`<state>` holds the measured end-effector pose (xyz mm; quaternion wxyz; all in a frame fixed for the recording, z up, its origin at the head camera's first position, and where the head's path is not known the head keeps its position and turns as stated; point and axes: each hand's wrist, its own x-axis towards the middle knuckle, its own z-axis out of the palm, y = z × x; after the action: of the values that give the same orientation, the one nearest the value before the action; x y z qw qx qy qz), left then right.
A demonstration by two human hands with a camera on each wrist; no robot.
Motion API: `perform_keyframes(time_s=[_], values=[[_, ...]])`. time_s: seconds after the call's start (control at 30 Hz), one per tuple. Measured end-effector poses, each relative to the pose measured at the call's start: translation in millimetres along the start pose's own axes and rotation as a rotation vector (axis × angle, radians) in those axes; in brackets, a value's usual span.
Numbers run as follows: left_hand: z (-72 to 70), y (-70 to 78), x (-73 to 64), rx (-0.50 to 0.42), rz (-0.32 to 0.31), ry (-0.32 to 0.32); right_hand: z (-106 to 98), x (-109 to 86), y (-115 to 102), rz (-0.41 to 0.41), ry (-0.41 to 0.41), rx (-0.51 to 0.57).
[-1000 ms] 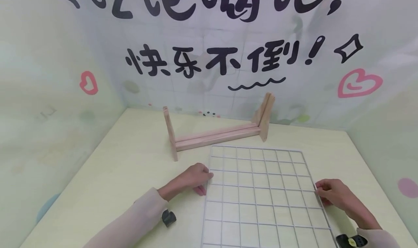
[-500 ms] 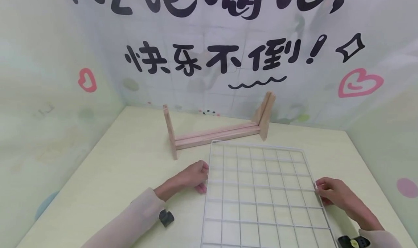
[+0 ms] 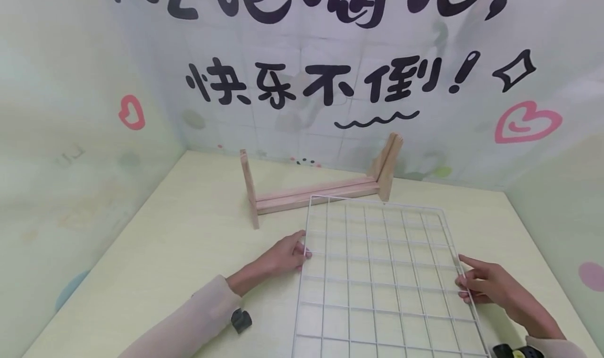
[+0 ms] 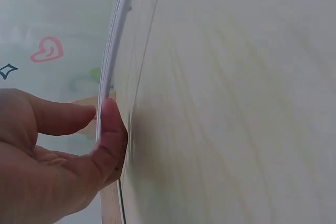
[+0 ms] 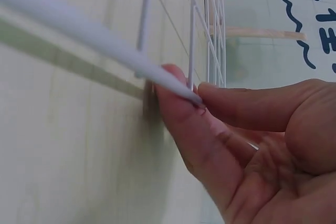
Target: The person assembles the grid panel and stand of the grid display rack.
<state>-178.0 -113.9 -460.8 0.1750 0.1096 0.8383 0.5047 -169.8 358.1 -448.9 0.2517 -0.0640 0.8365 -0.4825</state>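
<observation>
A white wire grid panel (image 3: 371, 284) spans the front middle of the head view, and its far edge overlaps the wooden frame (image 3: 292, 204) there. On the panel's left side, my left hand (image 3: 283, 256) pinches the edge wire between thumb and fingers; the left wrist view shows the wire passing between the thumb and fingertips (image 4: 111, 116). My right hand (image 3: 493, 284) grips the opposite edge wire, its index finger stretched along the side. Close up in the right wrist view, thumb and finger pinch the white wire (image 5: 105, 45) just above the table. The panel's near end is cut off.
The pinkish wooden frame has two uprights joined by a low bar and stands toward the back of the pale yellow table (image 3: 189, 216). Behind it hangs a printed backdrop (image 3: 302, 138) with black writing; side walls enclose the table left and right.
The panel's far edge has risen and moved away from me until it overlaps the wooden frame's bar. Both hands have shifted their fingers along the side wires, and the right index finger has straightened.
</observation>
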Motion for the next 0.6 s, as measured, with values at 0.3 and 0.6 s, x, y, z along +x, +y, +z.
perform_keyframes(time_s=[0.3,0.6], values=[[1.7,4.7,1.9,-0.016,0.033,0.102,2.6,4.9,0.3,-0.066,-0.030,0.070],[2.8,11.1,5.4,-0.126,0.027,0.166,-2.2,6.5,-2.7,-0.102,0.050,-0.034]])
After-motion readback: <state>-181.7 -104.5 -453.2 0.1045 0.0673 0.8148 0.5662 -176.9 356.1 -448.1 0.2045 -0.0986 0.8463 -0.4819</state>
